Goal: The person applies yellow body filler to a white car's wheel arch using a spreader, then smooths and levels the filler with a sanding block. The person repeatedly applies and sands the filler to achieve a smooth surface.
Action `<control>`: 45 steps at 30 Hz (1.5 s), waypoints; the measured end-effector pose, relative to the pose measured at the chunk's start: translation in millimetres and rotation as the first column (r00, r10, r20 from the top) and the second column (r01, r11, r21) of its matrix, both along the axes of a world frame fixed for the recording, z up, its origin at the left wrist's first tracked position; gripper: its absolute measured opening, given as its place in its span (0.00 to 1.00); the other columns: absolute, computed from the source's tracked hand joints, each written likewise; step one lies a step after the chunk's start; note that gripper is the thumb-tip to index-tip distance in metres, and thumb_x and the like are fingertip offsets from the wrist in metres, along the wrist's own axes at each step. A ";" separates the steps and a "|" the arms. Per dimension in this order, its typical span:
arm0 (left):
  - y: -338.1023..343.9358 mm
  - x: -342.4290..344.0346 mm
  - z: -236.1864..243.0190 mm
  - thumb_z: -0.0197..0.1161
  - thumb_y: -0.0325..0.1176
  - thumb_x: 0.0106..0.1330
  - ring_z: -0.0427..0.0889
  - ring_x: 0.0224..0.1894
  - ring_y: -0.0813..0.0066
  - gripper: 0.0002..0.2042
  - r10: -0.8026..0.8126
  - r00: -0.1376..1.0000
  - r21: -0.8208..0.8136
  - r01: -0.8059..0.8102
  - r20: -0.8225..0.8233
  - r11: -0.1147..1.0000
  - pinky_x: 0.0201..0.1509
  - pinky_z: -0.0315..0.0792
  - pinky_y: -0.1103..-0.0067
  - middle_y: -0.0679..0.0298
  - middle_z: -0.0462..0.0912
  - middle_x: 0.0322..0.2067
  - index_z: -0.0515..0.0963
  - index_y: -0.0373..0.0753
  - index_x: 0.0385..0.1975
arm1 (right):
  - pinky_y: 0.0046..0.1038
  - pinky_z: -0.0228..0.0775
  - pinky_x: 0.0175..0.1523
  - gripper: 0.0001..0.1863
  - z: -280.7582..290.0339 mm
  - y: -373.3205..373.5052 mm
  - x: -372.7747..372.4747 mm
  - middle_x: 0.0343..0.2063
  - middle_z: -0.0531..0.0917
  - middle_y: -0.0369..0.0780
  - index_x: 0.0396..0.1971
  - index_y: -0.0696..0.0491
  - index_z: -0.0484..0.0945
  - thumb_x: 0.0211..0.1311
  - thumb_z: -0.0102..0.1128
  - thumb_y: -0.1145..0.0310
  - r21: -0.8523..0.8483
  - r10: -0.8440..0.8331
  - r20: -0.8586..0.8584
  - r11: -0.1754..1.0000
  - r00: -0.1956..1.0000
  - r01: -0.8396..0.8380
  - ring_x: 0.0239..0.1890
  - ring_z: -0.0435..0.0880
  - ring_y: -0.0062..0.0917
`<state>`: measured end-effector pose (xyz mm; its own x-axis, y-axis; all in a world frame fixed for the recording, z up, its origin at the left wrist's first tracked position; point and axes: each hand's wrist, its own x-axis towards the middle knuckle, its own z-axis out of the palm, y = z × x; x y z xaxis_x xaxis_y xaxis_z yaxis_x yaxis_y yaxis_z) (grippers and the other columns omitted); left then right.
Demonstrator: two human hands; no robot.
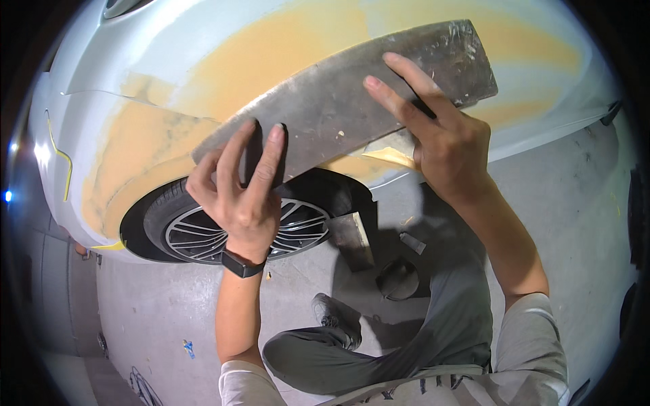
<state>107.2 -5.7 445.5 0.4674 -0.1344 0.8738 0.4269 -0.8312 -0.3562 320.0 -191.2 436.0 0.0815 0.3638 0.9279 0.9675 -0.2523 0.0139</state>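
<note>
Both my hands are on a long grey metal sheet (325, 108), curved along its top edge and scuffed with pale specks. It slants up to the right in front of the car's fender (271, 54), which is pale with broad yellow-orange filler patches. My left hand (237, 193) grips the sheet's lower left end, two fingers pressed on its face. My right hand (450, 149) grips the lower right edge the same way. Both thumbs are hidden. A pale yellow filler smear (389, 155) shows beside my right hand; whether it is on the car or a held piece, I cannot tell.
Beneath the fender is a wheel (203, 230) with silver spokes. On the grey floor (156, 304) lie a flat board with a pale edge (352, 241), a small grey tube (412, 242), a round dark container (398, 279) and a blue scrap (188, 348).
</note>
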 end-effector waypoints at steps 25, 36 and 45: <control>-6.8 -55.4 113.4 0.64 0.14 0.57 0.81 0.55 0.60 0.30 0.014 0.990 -0.190 -0.041 -0.143 0.981 0.65 0.73 0.67 0.68 0.88 0.56 0.89 0.55 0.57 | 0.31 0.75 0.31 0.31 89.7 13.2 -39.7 0.56 0.88 0.35 0.59 0.37 0.88 0.56 0.60 0.80 0.022 -0.043 0.134 0.999 0.990 0.040 0.24 0.85 0.30; -0.1 -52.7 104.2 0.64 0.10 0.51 0.80 0.52 0.59 0.35 0.024 0.991 -0.218 -0.052 -0.128 0.975 0.60 0.77 0.70 0.70 0.89 0.54 0.89 0.56 0.56 | 0.31 0.79 0.30 0.19 86.9 21.0 -42.8 0.53 0.89 0.32 0.49 0.36 0.92 0.57 0.67 0.68 0.019 -0.049 0.056 0.999 0.997 0.048 0.23 0.87 0.30; -5.4 -37.3 58.7 0.70 0.15 0.54 0.79 0.50 0.61 0.29 -0.019 0.997 -0.163 0.007 -0.073 0.987 0.58 0.75 0.70 0.66 0.89 0.52 0.91 0.55 0.53 | 0.26 0.75 0.27 0.35 53.0 5.7 -32.0 0.57 0.88 0.32 0.57 0.37 0.89 0.53 0.54 0.86 -0.026 0.030 -0.029 0.999 0.999 -0.031 0.25 0.85 0.21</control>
<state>69.8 -11.1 504.2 0.5304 0.0003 0.8477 0.3935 -0.8858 -0.2459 288.0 -185.6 489.1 0.0968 0.3906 0.9154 0.9749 -0.2227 -0.0081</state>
